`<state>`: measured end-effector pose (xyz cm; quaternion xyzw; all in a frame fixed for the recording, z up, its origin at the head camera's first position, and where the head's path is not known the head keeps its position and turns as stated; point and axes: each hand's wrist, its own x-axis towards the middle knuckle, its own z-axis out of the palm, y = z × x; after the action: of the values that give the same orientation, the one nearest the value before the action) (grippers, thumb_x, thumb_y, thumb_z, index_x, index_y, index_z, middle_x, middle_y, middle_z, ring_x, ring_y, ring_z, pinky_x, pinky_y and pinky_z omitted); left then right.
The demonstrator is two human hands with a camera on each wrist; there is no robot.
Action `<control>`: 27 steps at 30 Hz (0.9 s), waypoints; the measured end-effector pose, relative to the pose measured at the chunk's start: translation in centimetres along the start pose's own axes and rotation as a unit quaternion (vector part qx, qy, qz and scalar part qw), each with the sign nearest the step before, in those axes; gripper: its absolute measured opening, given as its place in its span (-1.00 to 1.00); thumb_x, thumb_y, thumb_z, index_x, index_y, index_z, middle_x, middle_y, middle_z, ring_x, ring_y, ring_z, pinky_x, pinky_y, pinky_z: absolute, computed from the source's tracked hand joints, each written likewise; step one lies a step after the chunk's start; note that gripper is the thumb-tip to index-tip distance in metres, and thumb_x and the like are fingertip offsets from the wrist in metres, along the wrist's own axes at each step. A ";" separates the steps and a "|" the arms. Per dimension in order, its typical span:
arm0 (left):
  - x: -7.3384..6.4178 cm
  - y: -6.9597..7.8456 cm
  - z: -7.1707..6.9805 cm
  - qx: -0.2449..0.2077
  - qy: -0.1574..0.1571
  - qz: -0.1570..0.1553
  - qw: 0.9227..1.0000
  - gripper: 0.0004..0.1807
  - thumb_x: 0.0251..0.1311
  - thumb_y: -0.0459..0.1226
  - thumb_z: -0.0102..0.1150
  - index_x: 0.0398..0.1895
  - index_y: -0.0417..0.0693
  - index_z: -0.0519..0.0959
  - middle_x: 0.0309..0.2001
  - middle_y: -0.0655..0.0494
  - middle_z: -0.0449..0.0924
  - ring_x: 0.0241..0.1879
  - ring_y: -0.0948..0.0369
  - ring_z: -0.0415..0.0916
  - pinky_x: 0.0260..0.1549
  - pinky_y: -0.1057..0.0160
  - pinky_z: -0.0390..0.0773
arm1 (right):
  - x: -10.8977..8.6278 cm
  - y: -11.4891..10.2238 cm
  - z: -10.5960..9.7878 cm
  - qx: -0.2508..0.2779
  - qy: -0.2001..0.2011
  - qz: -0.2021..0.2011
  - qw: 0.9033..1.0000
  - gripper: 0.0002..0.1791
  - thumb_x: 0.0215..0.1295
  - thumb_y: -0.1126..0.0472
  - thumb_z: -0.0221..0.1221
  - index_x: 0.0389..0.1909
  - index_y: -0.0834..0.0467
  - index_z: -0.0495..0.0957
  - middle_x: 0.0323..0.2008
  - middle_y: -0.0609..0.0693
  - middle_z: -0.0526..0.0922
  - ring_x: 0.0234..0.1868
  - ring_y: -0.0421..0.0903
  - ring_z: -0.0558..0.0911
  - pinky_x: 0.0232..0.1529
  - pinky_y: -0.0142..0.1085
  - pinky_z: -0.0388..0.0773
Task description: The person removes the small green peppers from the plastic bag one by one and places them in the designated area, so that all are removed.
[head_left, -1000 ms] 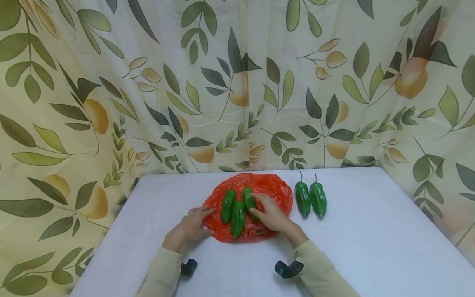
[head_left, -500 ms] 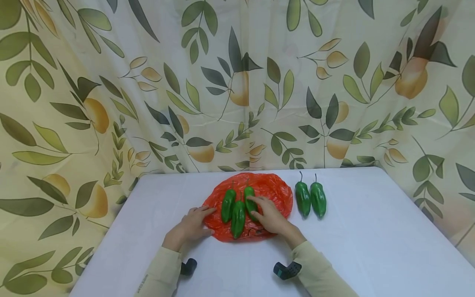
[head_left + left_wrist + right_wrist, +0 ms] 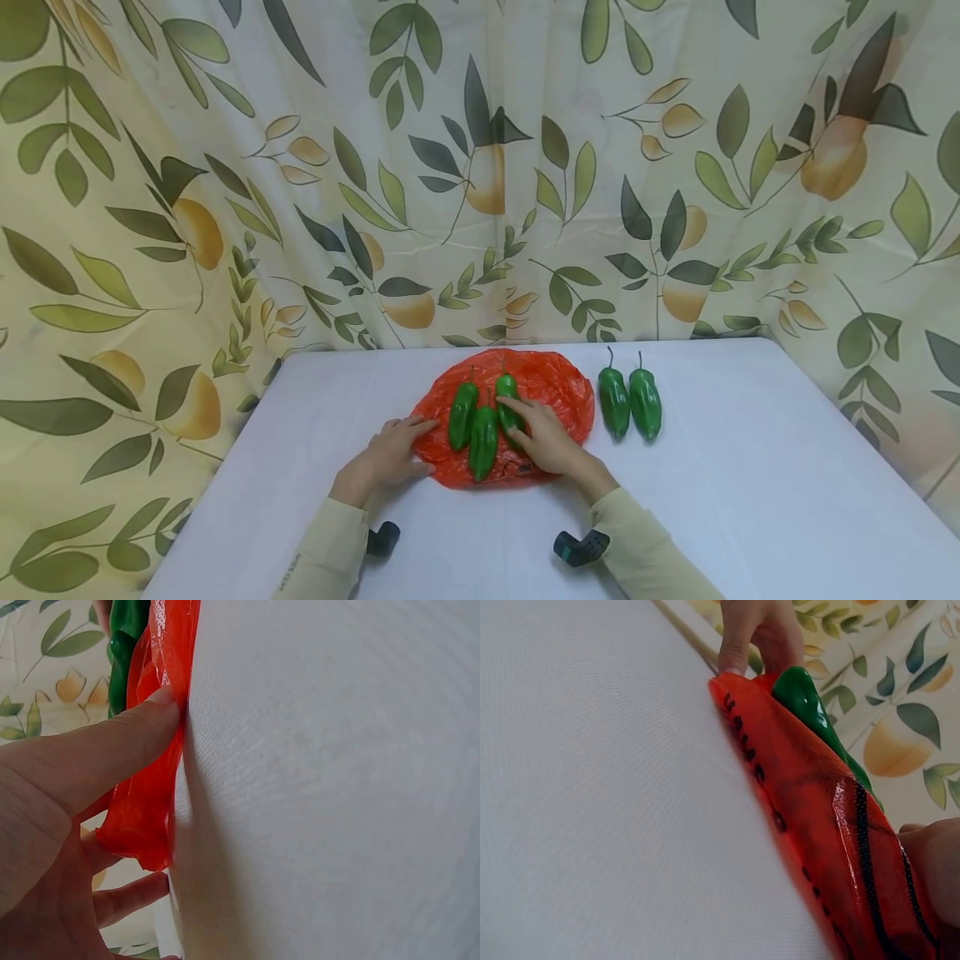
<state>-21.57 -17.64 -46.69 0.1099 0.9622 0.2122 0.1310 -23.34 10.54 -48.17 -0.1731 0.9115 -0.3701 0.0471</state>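
Three glossy green peppers lie close together on a flattened red plastic bag (image 3: 562, 379): a left one (image 3: 462, 415), a front one (image 3: 483, 450) and a right one (image 3: 507, 387). My right hand (image 3: 551, 442) reaches over the bag from the right and holds the right pepper between thumb and fingers, covering part of it. At the bag's left edge rests my left hand (image 3: 393, 454), its fingers spread. In the left wrist view, the left thumb (image 3: 127, 746) presses the bag's rim, with the other fingers further along. Black print and dark stripes show on the bag's side (image 3: 810, 795) in the right wrist view.
Two more green peppers, a nearer-in one (image 3: 614, 404) and an outer one (image 3: 646, 404), lie side by side right of the bag. A white cloth covers the table (image 3: 750, 483). Behind it hangs a leaf-and-fruit patterned curtain (image 3: 480, 250).
The right pepper's stem end has shifted slightly to the right under my right hand, so it stands straighter. My left hand stays put at the bag's edge.
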 end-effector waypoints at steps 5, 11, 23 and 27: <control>0.1 0.0 0.1 -0.004 -0.002 -0.006 1.000 -0.19 0.12 -0.06 0.46 0.48 0.27 0.37 0.53 0.03 0.26 0.49 -0.16 0.14 0.19 -0.41 0.46 | -0.2 0.1 -0.2 0.014 0.003 -0.006 1.000 -0.39 0.44 0.24 0.18 0.47 -0.04 0.34 0.43 0.23 0.39 0.45 0.31 0.29 0.37 0.34 0.33; -0.1 0.2 0.0 -0.001 0.002 -0.006 1.000 -0.19 0.11 -0.06 0.47 0.47 0.25 0.38 0.52 0.02 0.27 0.49 -0.16 0.15 0.19 -0.40 0.47 | -0.1 0.2 -0.4 0.038 0.015 0.000 0.999 -0.42 0.42 0.27 0.20 0.43 -0.01 0.39 0.34 0.25 0.40 0.37 0.23 0.40 0.37 0.27 0.38; -0.1 0.2 0.0 -0.002 0.006 0.003 1.000 -0.19 0.11 -0.08 0.47 0.47 0.23 0.39 0.51 0.00 0.29 0.47 -0.17 0.17 0.18 -0.42 0.46 | 0.1 0.8 -1.0 0.050 0.026 0.011 0.998 -0.43 0.42 0.28 0.20 0.42 -0.02 0.39 0.27 0.25 0.40 0.30 0.19 0.47 0.36 0.21 0.43; -0.1 0.1 0.0 -0.002 0.007 0.002 1.000 -0.20 0.12 -0.08 0.47 0.47 0.23 0.38 0.51 0.00 0.29 0.47 -0.17 0.17 0.19 -0.42 0.45 | 0.2 0.8 -1.5 0.057 0.030 0.018 0.998 -0.42 0.42 0.27 0.21 0.43 -0.04 0.38 0.31 0.25 0.38 0.34 0.20 0.45 0.37 0.21 0.42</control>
<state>-21.45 -17.59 -46.57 0.1107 0.9624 0.2147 0.1243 -24.04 11.98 -47.63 -0.1425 0.8930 -0.4253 0.0364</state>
